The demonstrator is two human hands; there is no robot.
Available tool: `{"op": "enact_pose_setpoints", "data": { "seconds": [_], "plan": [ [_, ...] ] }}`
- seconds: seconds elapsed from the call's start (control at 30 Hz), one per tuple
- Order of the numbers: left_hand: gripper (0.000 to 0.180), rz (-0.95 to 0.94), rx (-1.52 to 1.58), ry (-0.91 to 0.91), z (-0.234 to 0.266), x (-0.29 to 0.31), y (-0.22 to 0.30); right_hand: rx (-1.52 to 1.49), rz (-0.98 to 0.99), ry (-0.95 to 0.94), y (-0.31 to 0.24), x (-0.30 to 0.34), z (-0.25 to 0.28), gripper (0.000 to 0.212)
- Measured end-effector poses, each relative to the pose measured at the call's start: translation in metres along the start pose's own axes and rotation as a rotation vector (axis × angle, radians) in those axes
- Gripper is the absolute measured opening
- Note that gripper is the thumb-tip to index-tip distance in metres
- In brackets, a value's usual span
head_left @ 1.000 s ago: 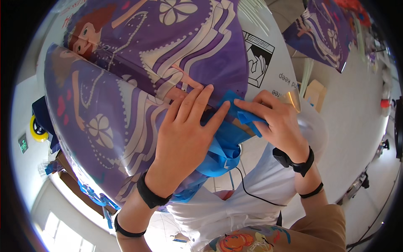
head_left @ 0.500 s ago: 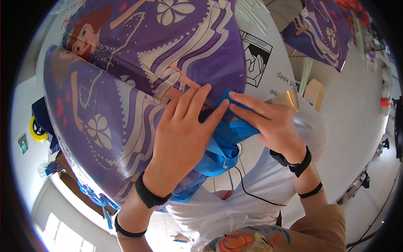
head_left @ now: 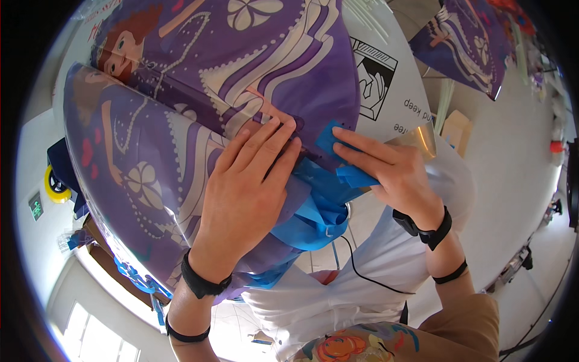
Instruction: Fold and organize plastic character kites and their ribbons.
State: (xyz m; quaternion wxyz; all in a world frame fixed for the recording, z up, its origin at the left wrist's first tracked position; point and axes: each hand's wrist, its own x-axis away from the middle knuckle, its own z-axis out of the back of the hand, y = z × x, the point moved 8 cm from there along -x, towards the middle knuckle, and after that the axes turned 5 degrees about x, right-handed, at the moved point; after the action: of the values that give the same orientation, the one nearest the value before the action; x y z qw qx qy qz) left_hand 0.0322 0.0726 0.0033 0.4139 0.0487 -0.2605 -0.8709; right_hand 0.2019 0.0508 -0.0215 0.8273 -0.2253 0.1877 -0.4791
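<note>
Purple plastic sheets (head_left: 235,54) printed with a cartoon princess in a white-trimmed gown spread in front of me. My left hand (head_left: 247,181) lies on them with its fingers stretched out and close together, its fingertips on the printed gown. To its right, my right hand (head_left: 392,163) holds a blue strip (head_left: 326,140) at the sheet's lower right edge. Its index and middle fingers press on one end, and a second length shows below them. Its thumb is hidden. Crumpled blue plastic (head_left: 313,223) bunches below, between my wrists.
Under the purple sheets lies a white sheet (head_left: 401,84) with a black line drawing. A smaller purple printed piece (head_left: 464,48) is at the upper right, above a cardboard box (head_left: 456,131). A thin black cable (head_left: 368,280) crosses my white trousers. A yellow-rimmed wheel (head_left: 57,184) stands far left.
My left hand has slid left and slightly down, away from the blue strip. My right hand has shifted slightly right, and more of the strip shows between the hands.
</note>
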Motion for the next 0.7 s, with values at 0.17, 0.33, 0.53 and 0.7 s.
{"op": "enact_pose_setpoints", "data": {
  "seconds": [0.17,0.33,0.53,0.7],
  "plan": [
    [0.053,0.002,-0.040,-0.010,-0.004,0.001,-0.002,0.023,-0.001,-0.024,-0.001,0.000,-0.001,0.048],
    [0.053,-0.003,-0.030,-0.036,-0.005,0.002,-0.002,0.019,0.003,-0.018,-0.001,-0.001,0.000,0.047],
    [0.046,-0.029,-0.027,-0.121,-0.010,0.006,0.003,0.031,0.007,-0.027,-0.001,-0.001,0.000,0.048],
    [0.042,-0.030,-0.072,-0.087,-0.015,0.008,0.002,0.043,0.021,-0.040,-0.002,-0.002,0.000,0.050]
  ]
}}
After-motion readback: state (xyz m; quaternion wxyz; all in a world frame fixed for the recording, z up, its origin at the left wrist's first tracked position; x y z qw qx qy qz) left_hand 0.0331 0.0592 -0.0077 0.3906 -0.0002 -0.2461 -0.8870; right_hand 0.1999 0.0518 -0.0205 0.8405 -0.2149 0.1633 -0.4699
